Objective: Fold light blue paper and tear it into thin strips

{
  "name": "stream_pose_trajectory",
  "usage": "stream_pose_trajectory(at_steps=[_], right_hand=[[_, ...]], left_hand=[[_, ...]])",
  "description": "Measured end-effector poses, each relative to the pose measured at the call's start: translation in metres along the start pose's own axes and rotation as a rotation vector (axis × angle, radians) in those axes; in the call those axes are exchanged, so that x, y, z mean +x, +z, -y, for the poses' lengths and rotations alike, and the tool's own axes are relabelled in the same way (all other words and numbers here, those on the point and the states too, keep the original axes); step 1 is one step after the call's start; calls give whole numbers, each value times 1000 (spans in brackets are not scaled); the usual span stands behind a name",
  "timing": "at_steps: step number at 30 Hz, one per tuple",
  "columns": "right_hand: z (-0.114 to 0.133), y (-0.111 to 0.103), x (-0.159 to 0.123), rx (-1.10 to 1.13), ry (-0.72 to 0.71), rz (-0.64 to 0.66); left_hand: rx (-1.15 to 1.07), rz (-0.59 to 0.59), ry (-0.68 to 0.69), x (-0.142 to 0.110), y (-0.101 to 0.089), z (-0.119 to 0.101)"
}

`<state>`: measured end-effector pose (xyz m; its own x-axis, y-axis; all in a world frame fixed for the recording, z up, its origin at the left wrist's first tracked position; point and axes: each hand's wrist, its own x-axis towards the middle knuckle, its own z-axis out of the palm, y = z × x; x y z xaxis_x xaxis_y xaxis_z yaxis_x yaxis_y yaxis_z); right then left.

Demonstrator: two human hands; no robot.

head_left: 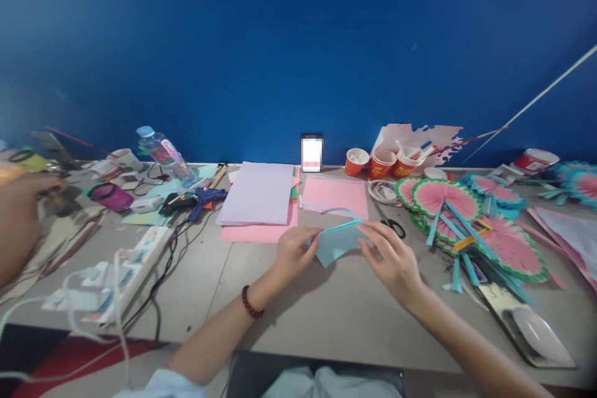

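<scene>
**Blue paper (334, 249) pinched at both ends, in front of the phone (312, 154)**

From my end of the feed, I take the phone as my marker: it stands upright against the blue wall (298, 56), probably leaned there so its screen faces the worker. The blue paper is between the two hands, on the worker's side of the phone and slightly to its right. The left hand (297, 252) has thumb and fingers clamped on the paper's left end; the right hand (393, 258) is clamped the same way on its right end. A narrow band runs along the far edge, and I judge that gripping both ends lets the worker draw that edge straight. The sheet's lower part hangs free.

Left of the phone, a lavender stack (259, 193) lies flat, I suspect for easy reach while leaving space at the front. A pink sheet (340, 193) lies just in front of the phone, toward its right. Further right, paper cups (357, 161) line up near the wall, seemingly out of the way of the elbows. Scissors (394, 227) lie to the phone's right and nearer the worker, beside a pile of paper fans (448, 196), perhaps heaped aside to spare room.
</scene>
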<state>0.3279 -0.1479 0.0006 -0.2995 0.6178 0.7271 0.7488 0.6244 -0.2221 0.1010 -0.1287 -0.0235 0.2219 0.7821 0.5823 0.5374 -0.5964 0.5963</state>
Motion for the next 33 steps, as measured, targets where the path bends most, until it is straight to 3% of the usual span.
stream_pose_trajectory(at_steps=[4,9,16,19,22,28,33], right_hand=[[-3,-11,19,-69,-80,123],[-1,-7,31,-90,-134,151],[0,-2,32,-208,-156,-2],[-5,5,23,-212,-192,14],[-12,17,8,-156,-182,93],[-26,38,-11,-94,-164,286],[-28,43,-12,-75,-184,385]], left_hand=[[105,-12,129,5,-6,-3],[259,-113,302,12,-8,0],[681,-346,668,22,-18,3],[739,-370,728,21,-19,1],[708,-226,694,17,-14,4],[655,267,527,3,4,15],[592,439,464,-2,10,14]])
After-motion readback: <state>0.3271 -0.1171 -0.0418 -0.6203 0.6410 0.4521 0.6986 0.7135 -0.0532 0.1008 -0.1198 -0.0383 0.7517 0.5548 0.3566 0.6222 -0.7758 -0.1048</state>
